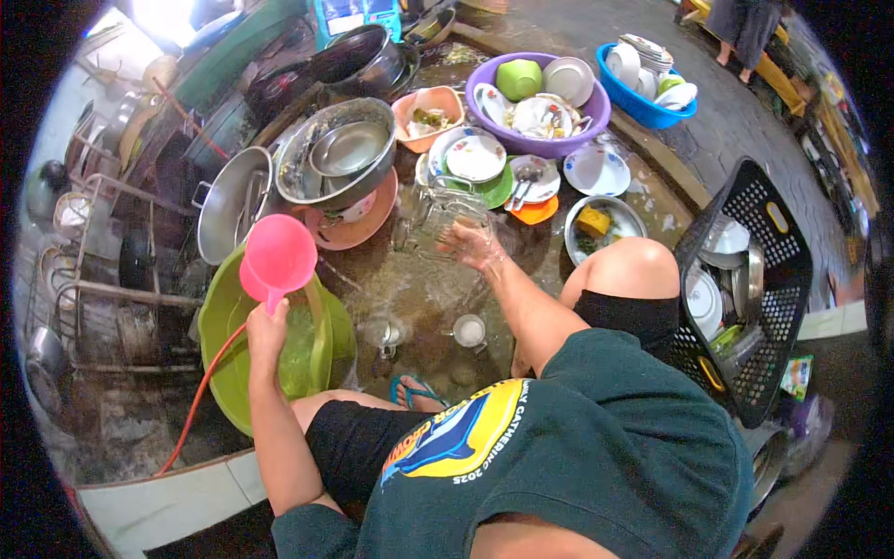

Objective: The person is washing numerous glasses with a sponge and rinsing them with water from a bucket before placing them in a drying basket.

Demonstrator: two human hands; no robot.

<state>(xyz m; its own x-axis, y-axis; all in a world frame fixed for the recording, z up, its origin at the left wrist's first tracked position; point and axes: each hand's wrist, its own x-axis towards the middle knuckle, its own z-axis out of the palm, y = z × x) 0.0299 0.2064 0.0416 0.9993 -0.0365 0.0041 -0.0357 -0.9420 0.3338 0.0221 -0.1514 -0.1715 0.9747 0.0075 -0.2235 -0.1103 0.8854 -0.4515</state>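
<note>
My left hand (267, 328) grips the handle of a pink plastic dipper (281, 251), raised over a green tub (227, 363) of water. My right hand (475, 244) reaches to a cluster of clear glass mugs (426, 223) on the wet floor. Its fingers overlap the glass, and whether they grip one is unclear. Closer to me, a glass mug (469, 330) and another small glass (387, 337) stand apart. Stacked plates (476, 157) and a plate with spoons (534, 178) lie beyond my right hand. A metal bowl (605, 223) beside my knee holds a yellow sponge (593, 221).
A purple basin (538, 145) and a blue basin (639, 105) hold dishes. Large metal pots (335, 154) stand at the left, near a metal rack (126, 293). A black crate (775, 279) with dishes leans at my right. A person's legs (737, 56) show at the upper right.
</note>
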